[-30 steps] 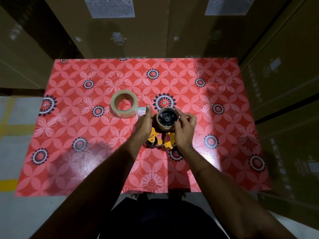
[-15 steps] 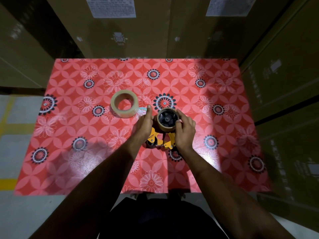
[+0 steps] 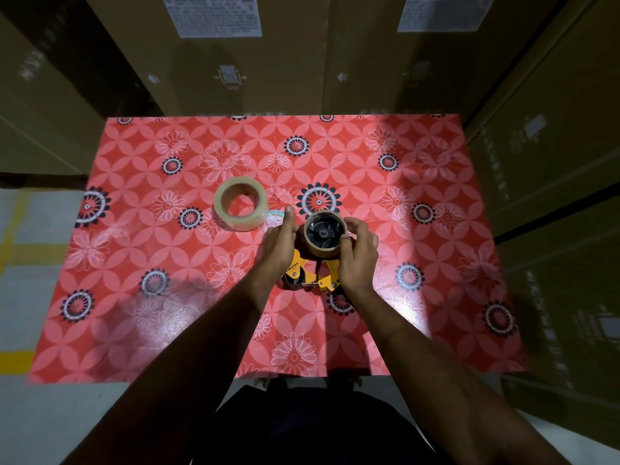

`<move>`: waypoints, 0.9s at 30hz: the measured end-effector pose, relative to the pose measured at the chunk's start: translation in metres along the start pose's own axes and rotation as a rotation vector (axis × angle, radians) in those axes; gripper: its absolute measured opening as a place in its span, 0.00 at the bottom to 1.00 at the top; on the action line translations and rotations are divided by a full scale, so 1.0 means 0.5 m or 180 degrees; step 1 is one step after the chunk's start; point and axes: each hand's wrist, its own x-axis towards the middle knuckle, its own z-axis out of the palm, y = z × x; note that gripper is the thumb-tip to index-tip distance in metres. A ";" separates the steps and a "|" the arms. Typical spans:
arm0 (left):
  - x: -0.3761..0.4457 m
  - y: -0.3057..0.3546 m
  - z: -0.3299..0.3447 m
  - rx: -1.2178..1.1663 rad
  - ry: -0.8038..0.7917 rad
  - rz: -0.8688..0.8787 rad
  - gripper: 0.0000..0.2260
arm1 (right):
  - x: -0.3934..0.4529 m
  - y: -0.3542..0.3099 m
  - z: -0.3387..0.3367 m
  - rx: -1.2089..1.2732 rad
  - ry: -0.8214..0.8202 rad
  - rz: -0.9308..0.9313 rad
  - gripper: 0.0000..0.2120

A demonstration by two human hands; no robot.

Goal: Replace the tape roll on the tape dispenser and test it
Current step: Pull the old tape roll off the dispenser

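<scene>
Table (image 3: 134, 330) carries a red cloth printed with white and black flowers. Tape dispenser (image 3: 310, 271), yellow body with black parts, lies on the cloth near the middle of the table, just in front of the person.

Brown cardboard ring (image 3: 324, 233) sits on the dispenser's black hub at the far end of the tool; the hub's spokes show through its opening. Very little or no tape seems to be left on it; cannot tell which.

Right hand (image 3: 357, 255): fingers curled round the right side of the ring, thumb and forefinger pinching its rim. Gripping the ring.

Left hand (image 3: 280, 241): lies against the left side of the ring and dispenser, one finger straight and pointing away from the person. The palm side is hidden, so I cannot tell whether it grips anything or only steadies the tool.

Full tape roll (image 3: 241, 208), pale tan and glossy, lies flat on the cloth to the left of the dispenser, near the left hand but not touching it. A small pale scrap (image 3: 275, 217) lies just beside the roll, between it and the left hand.

Cardboard boxes (image 3: 235, 62) with white labels stand behind the table.
</scene>
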 end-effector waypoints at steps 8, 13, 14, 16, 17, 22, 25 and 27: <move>0.031 -0.028 0.002 -0.0020 -0.0007 -0.0118 0.50 | 0.003 0.000 0.002 -0.0101 -0.0081 -0.0021 0.23; 0.025 -0.019 0.003 0.0044 0.0064 -0.0139 0.51 | 0.002 -0.005 -0.002 0.0065 -0.0080 0.0162 0.18; 0.024 -0.017 0.003 0.0044 0.0044 -0.0139 0.51 | 0.002 -0.005 0.000 0.0096 -0.0127 0.0225 0.19; 0.019 -0.012 0.002 0.0012 0.0008 -0.0123 0.51 | 0.007 -0.004 0.003 0.0106 -0.0135 0.0257 0.22; 0.019 -0.014 0.001 0.0008 -0.0001 -0.0116 0.51 | 0.010 -0.002 0.004 0.0086 -0.0115 0.0216 0.23; 0.020 -0.014 0.000 -0.0032 0.0060 -0.0176 0.54 | 0.005 0.007 0.002 -0.0057 -0.0082 -0.0014 0.23; 0.025 -0.021 0.002 0.0012 0.0021 -0.0147 0.52 | 0.005 0.000 -0.004 0.0116 -0.0068 0.0163 0.18; 0.026 -0.025 0.001 0.0038 0.0019 -0.0129 0.50 | 0.004 -0.004 -0.003 0.0139 -0.0134 0.0218 0.19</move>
